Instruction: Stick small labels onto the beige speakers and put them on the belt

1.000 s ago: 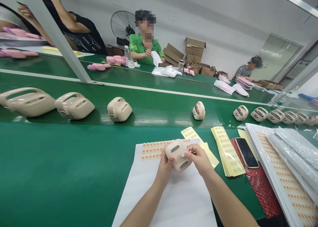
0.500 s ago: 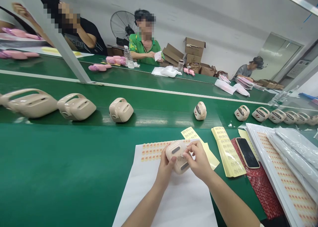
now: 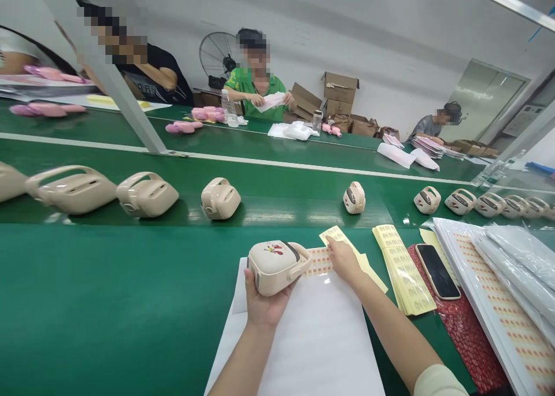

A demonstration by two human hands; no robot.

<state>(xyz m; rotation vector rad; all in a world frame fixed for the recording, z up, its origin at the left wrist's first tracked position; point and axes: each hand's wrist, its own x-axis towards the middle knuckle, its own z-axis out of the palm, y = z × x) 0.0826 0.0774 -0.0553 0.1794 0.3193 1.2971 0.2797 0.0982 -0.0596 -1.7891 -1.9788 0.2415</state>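
Observation:
A small cream portable speaker [image 3: 275, 269] with a carry handle rests in my left hand [image 3: 269, 303], whose fingers support it from below and the side. Its patterned front panel, with a red motif, faces up. My right hand [image 3: 344, 260] is at a narrow pale-yellow sticker sheet [image 3: 333, 234]. The index fingertip touches that sheet, while the thumb and other fingers are curled in and mostly hidden, so anything pinched there does not show. Under both hands lies a large white sheet [image 3: 321, 332]; a sheet of small orange stickers [image 3: 318, 263] shows at its top edge.
Several matching speakers [image 3: 221, 198] stand along the green bench [image 3: 108, 292]. To my right are a stack of yellow sticker sheets [image 3: 403, 274], a phone [image 3: 437, 271], red bubble wrap [image 3: 472, 338] and more orange sticker sheets [image 3: 498, 292]. Co-workers sit across the bench; a person in green [image 3: 255, 89] handles white material.
The speaker has been turned from underside up to front panel up and shifted left in my left hand. My right hand has left it and moved to the yellow sticker sheet.

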